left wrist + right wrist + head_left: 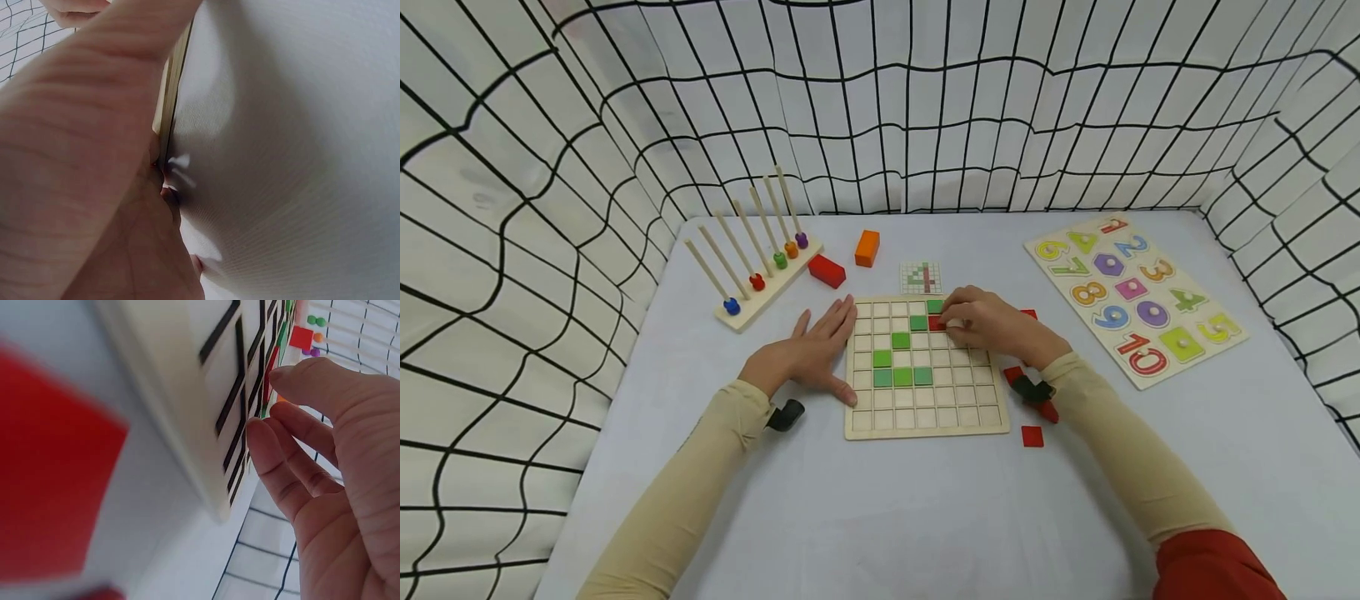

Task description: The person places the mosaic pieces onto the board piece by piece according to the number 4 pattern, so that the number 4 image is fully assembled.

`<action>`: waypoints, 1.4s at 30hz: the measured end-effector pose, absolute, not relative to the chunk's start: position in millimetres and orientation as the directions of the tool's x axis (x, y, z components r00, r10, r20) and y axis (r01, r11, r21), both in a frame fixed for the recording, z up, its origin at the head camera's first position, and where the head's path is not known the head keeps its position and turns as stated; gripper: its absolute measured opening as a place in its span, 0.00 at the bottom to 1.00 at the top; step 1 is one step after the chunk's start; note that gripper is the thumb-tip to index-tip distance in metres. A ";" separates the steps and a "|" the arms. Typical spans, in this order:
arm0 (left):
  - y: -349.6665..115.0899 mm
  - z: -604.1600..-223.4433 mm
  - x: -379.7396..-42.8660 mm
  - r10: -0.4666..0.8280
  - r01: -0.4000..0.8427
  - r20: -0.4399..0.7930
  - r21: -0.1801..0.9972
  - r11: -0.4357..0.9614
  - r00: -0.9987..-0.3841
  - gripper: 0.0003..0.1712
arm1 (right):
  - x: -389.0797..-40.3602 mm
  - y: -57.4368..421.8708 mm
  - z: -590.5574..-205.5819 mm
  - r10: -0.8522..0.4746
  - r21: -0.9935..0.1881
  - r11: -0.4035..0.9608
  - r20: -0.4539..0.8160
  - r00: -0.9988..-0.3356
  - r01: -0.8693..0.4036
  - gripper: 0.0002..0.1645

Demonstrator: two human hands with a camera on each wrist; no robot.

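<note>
A wooden grid board [951, 417] lies flat on the white table, with several green tiles [902, 377] set in its squares. One red tile [936, 322] sits in the upper part of the grid. Over the board's upper right my right hand [988, 323] touches that red tile with its thumb tip; the fingers are bent loosely, and nothing shows between them and the thumb in the right wrist view. My left hand [812, 354] rests along the board's left edge, thumb and fingers spread apart. A small pattern card [921, 277] with green and red squares lies just beyond the board.
Loose red tiles [1032, 436] lie right of the board, some partly hidden by my right wrist. A number puzzle board [1138, 300] is at the right. Back left stand a peg rack [767, 287] with beads, a red block [827, 272] and an orange block [867, 248]. Black netting surrounds the table.
</note>
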State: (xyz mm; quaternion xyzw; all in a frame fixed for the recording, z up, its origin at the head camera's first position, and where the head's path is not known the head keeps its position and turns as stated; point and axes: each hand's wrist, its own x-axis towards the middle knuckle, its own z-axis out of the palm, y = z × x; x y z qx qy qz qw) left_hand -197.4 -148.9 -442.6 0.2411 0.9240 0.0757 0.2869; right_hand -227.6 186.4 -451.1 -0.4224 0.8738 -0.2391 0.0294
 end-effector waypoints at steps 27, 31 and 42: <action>-151.8 -452.5 -199.8 0.489 0.391 -0.492 0.295 0.872 -0.720 0.91 | -219.3 254.2 -450.7 -0.601 -0.365 0.730 0.062 -0.797 -0.578 0.12; -149.9 -450.5 -199.8 0.491 0.397 -0.494 0.290 0.871 -0.718 0.91 | -216.5 265.3 -451.9 -0.527 -0.384 0.777 0.036 -0.849 -0.499 0.14; -152.0 -461.6 -203.8 0.494 0.392 -0.484 0.302 0.869 -0.722 0.93 | -218.6 293.9 -457.0 -0.564 -0.426 0.730 0.067 -0.823 -0.535 0.10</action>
